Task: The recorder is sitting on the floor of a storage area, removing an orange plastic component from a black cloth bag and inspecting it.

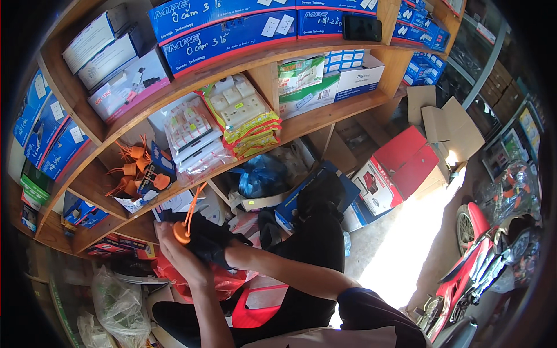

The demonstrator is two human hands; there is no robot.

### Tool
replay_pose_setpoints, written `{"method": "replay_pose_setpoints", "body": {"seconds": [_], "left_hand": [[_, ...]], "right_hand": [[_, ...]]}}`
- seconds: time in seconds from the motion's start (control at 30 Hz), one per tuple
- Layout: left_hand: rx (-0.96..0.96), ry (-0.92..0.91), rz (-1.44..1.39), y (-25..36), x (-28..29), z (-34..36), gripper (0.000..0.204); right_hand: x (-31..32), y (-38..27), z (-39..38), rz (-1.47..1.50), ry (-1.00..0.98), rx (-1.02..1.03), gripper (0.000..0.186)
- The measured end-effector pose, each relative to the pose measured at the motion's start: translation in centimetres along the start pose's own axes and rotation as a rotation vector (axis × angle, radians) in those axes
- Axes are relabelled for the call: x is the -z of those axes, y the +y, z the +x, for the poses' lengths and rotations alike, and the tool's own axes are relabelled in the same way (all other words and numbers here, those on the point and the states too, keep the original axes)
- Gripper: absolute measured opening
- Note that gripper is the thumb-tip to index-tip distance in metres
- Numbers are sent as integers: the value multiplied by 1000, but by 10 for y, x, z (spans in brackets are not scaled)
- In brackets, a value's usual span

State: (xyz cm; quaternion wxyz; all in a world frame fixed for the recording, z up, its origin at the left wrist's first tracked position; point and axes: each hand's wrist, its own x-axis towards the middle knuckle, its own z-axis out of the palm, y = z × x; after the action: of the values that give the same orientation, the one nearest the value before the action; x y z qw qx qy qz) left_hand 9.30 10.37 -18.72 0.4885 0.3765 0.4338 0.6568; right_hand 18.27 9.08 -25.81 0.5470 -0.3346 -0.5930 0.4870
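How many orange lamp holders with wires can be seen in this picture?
5, as far as I can tell: one in the left hand at, and four on the wooden shelf, at and. Others may be hidden behind the blue card.

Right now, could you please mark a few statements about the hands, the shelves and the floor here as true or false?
1. The left hand holds a small orange lamp socket with orange wires. True.
2. The right hand is bare and rests on the shelf. False: it is wrapped in a crumpled black plastic bag, held in front of the person.
3. More orange sockets sit on the curved wooden shelf. True.
4. A green bicycle stands at the right. False: a red motorbike stands there.
5. A large red cardboard box lies on the floor. True.
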Motion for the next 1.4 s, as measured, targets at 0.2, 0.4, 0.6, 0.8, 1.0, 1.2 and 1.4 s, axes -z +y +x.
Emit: {"method": "replay_pose_setpoints", "body": {"seconds": [0.2,0.4,0.6,0.8,1.0,1.2,1.4], "left_hand": [[326,-220,-172,12,0,-10,30],[-193,-173,198,-17,-1,-32,34],[-303,-326,382,-31,2,-33,34],[-273,-495,334,-29,0,-32,32],[-223,-388,108,-24,2,-34,36],[-5,-350,-104,-24,-8,-23,29],[37,-504,33,-31,-2,-24,25]], "right_hand": [[28,-41,13,-447,-136,53,48],[18,-33,2,348,58,-208,35],[17,-5,-2,878,308,-320,38],[38,-1,1,998,208,-493,42],[40,-15,0,873,153,-529,43],[40,20,-10,819,131,-470,37],[52,23,-13,617,364,-428,35]]}}
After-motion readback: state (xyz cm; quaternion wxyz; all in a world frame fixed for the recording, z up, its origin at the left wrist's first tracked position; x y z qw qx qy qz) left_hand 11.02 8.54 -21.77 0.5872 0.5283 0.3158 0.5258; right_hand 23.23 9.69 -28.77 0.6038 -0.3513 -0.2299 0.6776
